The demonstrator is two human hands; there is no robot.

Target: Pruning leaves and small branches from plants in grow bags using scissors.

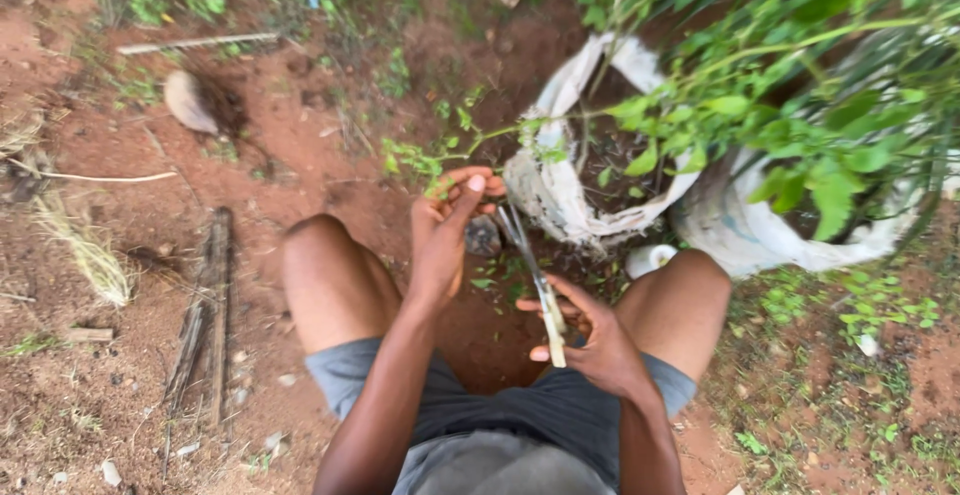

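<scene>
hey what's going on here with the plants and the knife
A person squats on bare red soil, seen from above. Their left hand pinches a thin green stem that reaches out from a leafy plant growing in a white sack. Their right hand holds a knife, its blade pointing up toward the pinched stem. A second white sack stands just beside the first.

A long knife [535,280] with a pale handle and a narrow grey blade lies slanted in the right hand, tip up and leftward near a thin green leafy stem [440,170] pinched in the left hand's fingertips, above red soil
</scene>
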